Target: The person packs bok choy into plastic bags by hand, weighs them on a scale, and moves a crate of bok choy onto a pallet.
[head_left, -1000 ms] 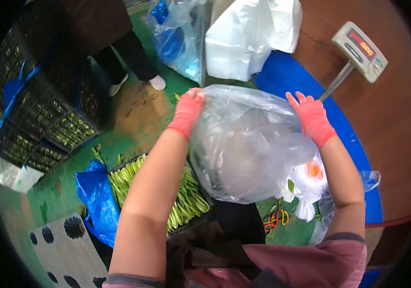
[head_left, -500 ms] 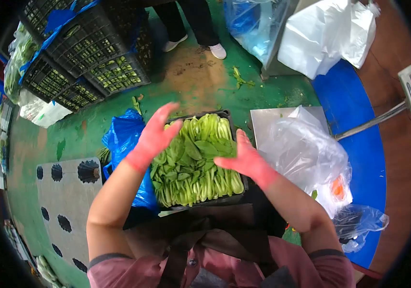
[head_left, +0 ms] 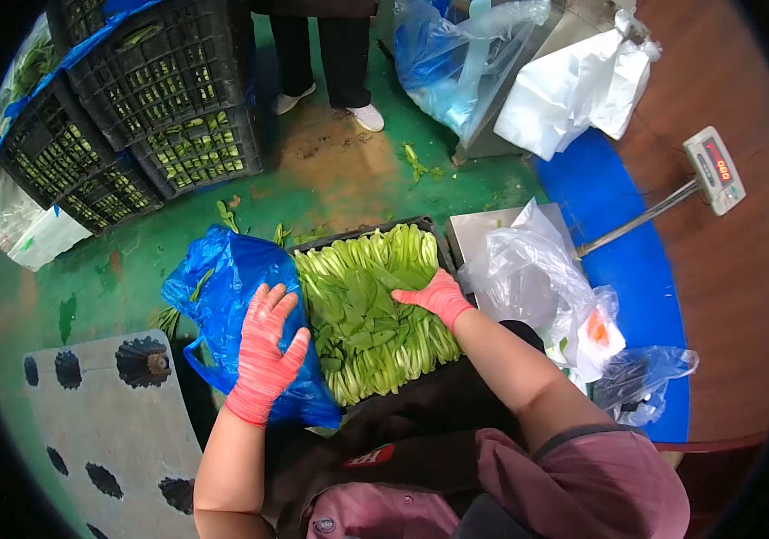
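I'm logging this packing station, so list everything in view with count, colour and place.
leafy greens: one crateful, green, centre
black crate: one, under the greens
blue bag: one, left of the crate
clear bag: one, right of the crate, on the metal platform
scale display: one, grey, far right
stacked crates: several, black, upper left
white bags: top right
another person's legs: top centre
left hand: red glove, on the blue bag
right hand: red glove, on the greens

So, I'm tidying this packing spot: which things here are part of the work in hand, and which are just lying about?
In use:
right hand on the leafy greens
their black crate
left hand over the blue bag

Lying about:
clear bags
scale display
stacked crates
white bags
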Demonstrator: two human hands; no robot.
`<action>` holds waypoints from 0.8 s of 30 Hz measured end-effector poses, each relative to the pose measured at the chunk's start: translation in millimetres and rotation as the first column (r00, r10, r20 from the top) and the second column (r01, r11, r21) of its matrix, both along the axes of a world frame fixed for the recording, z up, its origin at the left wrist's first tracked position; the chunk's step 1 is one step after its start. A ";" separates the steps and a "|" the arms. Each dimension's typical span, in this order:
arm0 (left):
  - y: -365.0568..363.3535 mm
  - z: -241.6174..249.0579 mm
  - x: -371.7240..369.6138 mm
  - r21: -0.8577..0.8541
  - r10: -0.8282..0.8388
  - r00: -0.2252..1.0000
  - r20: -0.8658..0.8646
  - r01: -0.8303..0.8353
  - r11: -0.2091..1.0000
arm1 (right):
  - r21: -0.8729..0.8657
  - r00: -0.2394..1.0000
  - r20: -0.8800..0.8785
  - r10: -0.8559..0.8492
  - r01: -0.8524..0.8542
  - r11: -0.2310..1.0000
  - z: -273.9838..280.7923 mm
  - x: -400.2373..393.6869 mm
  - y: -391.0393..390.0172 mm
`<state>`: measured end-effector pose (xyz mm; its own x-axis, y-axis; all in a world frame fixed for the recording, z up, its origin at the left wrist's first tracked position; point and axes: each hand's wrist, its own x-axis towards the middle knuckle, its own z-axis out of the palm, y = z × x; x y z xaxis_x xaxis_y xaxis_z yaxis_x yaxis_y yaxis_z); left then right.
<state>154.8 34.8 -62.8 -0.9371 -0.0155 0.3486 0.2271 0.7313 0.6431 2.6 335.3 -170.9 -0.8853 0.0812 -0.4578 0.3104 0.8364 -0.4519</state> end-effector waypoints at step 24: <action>-45.9 -132.8 -9.5 -0.112 0.602 0.713 0.360 -0.607 0.787 | -0.617 0.880 0.474 0.022 0.314 0.722 16.7 -2.3 -5.9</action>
